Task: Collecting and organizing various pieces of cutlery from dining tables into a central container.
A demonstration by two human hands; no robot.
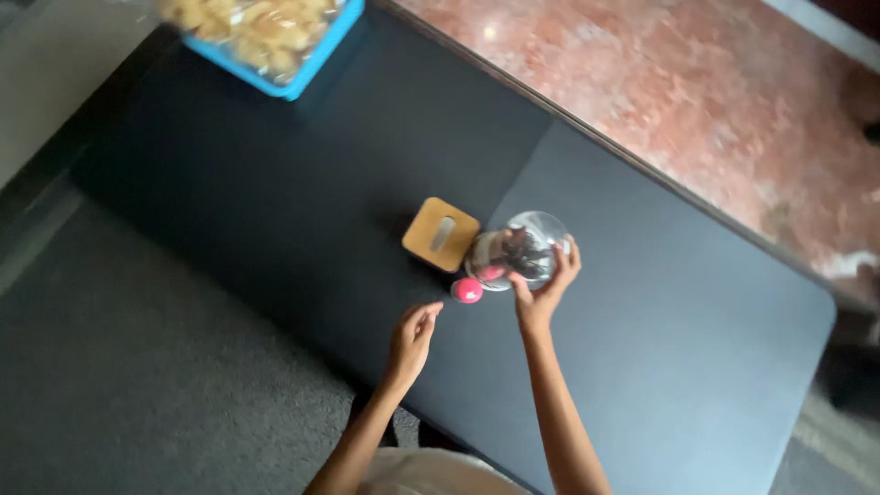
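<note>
1. Clear glass jar (pixel 516 249): stands on the dark table (pixel 275 183), near the middle of its length and toward the far edge. Dark contents and something pink show through the glass; what they are cannot be told.
2. Right hand (pixel 544 291): wrapped around the jar's near right side, fingers curled against the glass, thumb on the near wall. The hand grips the jar.
3. Pink ball (pixel 467 291): rests on the table just beside the jar's near left side; whether the two touch cannot be told.
4. Left hand (pixel 412 337): hovers over the table near the pink ball, apart from it. Fingers are loosely curled with the tips toward the ball; the hand holds nothing.
5. Wooden square lid (pixel 441 234): lies flat on the table just left of the jar, with a pale oblong handle at its centre.
6. Blue tray (pixel 302 78): sits at the far left corner of the table, well apart from the hands, filled with pale, blurred pieces.
7. Surroundings: grey carpet on the near side of the table, reddish stone floor beyond the far edge.
</note>
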